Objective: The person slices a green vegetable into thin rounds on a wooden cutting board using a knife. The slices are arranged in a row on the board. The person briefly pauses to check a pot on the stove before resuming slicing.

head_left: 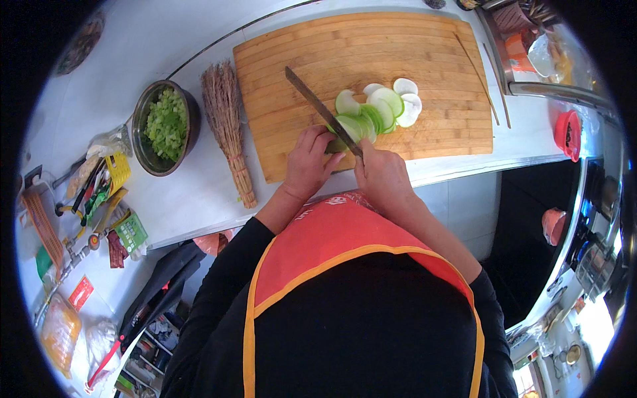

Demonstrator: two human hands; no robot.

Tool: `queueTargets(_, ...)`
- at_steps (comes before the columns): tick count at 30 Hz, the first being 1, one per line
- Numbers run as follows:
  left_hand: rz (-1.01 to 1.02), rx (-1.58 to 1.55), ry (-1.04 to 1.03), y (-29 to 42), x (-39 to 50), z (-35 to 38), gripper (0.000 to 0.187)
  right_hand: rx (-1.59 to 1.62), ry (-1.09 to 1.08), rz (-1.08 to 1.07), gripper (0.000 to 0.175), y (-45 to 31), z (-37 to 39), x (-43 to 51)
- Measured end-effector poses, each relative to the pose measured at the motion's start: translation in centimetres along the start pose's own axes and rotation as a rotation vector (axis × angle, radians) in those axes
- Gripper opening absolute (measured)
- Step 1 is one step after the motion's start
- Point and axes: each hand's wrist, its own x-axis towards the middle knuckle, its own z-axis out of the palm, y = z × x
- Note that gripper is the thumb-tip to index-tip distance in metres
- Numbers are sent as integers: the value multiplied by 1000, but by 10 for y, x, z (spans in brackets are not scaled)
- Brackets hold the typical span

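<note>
My right hand [384, 171] grips the handle of a kitchen knife [318, 107], whose long dark blade points up and to the left. Beneath my left hand [311, 156] is an uncut piece of green radish [336, 145], pinned by the fingers near the front edge of a wooden cutting board [298, 40]. The blade stands between that piece and a row of thin, overlapping green radish slices [368, 119]. Paler round slices [410, 109] lie flat at the far right end of the row. How deep the edge sits in the radish is hidden.
A bundled straw brush [229, 134] lies along the board's left side. Beyond it stands a metal bowl [194, 119] of chopped green vegetable [166, 124]. Two long thin sticks [477, 77] rest at the board's right edge. A red plastic basket [567, 135] sits at the counter's right end.
</note>
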Motion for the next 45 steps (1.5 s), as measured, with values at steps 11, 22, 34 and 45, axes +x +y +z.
queueTargets(11, -17, 21, -26, 0, 1, -1, 36, -50, -68, 11, 15, -9, -6, -2)
queueTargets(22, -7, 29, -31, 0, -1, -1, 37, -67, -86, 1, 15, -12, -5, 0)
queueTargets(34, 12, 18, 12, 0, 2, 0, 37, -90, -166, 98, 15, 1, -6, -7)
queueTargets(45, -18, -6, -7, -1, -2, 1, 36, -24, -108, 55, 13, -2, -7, -11)
